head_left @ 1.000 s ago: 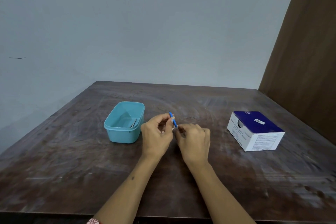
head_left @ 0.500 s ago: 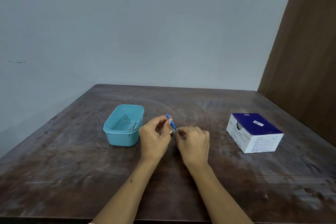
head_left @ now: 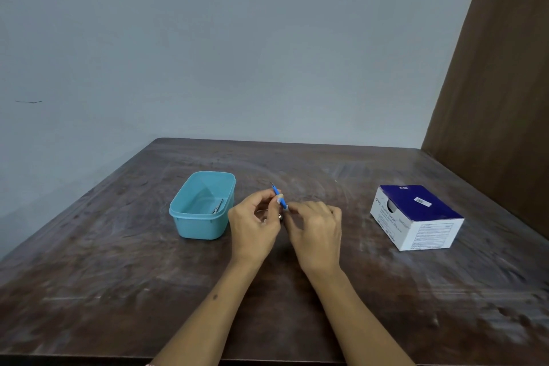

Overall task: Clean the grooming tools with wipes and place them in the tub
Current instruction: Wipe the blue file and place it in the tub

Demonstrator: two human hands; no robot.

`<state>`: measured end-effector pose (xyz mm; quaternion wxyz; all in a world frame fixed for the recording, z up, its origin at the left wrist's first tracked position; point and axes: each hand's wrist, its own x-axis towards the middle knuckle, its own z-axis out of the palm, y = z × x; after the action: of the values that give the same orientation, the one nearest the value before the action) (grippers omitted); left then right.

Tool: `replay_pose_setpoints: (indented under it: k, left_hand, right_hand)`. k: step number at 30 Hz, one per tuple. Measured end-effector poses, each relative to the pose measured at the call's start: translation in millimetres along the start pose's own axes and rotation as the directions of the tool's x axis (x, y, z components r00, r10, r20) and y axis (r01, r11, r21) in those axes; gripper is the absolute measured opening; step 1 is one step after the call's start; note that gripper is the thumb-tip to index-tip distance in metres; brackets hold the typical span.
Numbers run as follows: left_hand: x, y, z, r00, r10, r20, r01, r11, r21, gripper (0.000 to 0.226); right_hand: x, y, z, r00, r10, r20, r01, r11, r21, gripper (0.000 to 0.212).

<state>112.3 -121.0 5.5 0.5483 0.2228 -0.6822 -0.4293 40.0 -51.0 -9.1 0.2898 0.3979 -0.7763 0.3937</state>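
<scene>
My left hand (head_left: pixel 255 226) pinches a thin grooming tool with a blue handle (head_left: pixel 280 197), its fine metal tip pointing up and away. My right hand (head_left: pixel 316 229) is closed at the tool's lower end; a bit of white, maybe a wipe, shows at its fingertips. Both hands hover over the middle of the dark wooden table (head_left: pixel 118 276). A teal plastic tub (head_left: pixel 190 226) stands just left of my left hand, with a small metal tool (head_left: pixel 217 206) lying inside it.
A blue-and-white box of alcohol swabs (head_left: pixel 416 217) sits to the right, with an opening on its left side. A brown wooden panel (head_left: pixel 499 98) rises along the table's right edge, and a pale wall stands behind.
My hands and the blue tool stay almost in place; the tool's tip leans slightly more to the left. The view has shifted a little.
</scene>
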Motion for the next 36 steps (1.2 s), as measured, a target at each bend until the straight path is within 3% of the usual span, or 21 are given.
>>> replay_pose_setpoints:
  k: [6,11,17,24,29,36]
  left_hand:
    - [2.6,-6.2,1.3,0.997,-0.076,0.003,0.076,0.995,-0.07,0.011]
    - [2.5,-5.1,1.6,0.996,-0.092,0.0,0.091,0.99,-0.105,0.011]
    - [2.4,-6.5,1.3,0.996,-0.085,0.002,0.085,0.991,-0.102,0.011]
    - [3.6,2.7,-1.3,0.994,-0.102,-0.037,0.093,0.977,-0.194,0.01]
    - [3.7,2.2,0.2,0.995,-0.096,0.001,0.093,0.969,-0.229,0.016]
    - [4.5,-2.8,-0.2,0.995,-0.099,0.007,0.098,0.976,-0.195,0.014]
  right_hand:
    - [-3.2,-0.3,1.2,0.992,0.09,0.088,-0.084,0.994,-0.073,0.015]
    - [-0.6,1.0,-0.2,1.0,0.005,0.003,-0.006,1.0,0.02,0.007]
    - [-3.2,1.3,1.6,0.99,0.102,0.096,-0.096,0.994,-0.06,0.011]
    - [-2.8,1.4,3.8,0.995,0.069,0.067,-0.065,0.997,-0.05,0.012]
    - [-1.3,4.3,3.9,0.987,0.108,0.117,-0.111,0.994,0.023,0.014]
    - [-1.7,3.8,1.2,0.995,0.066,0.078,-0.073,0.993,0.089,0.014]
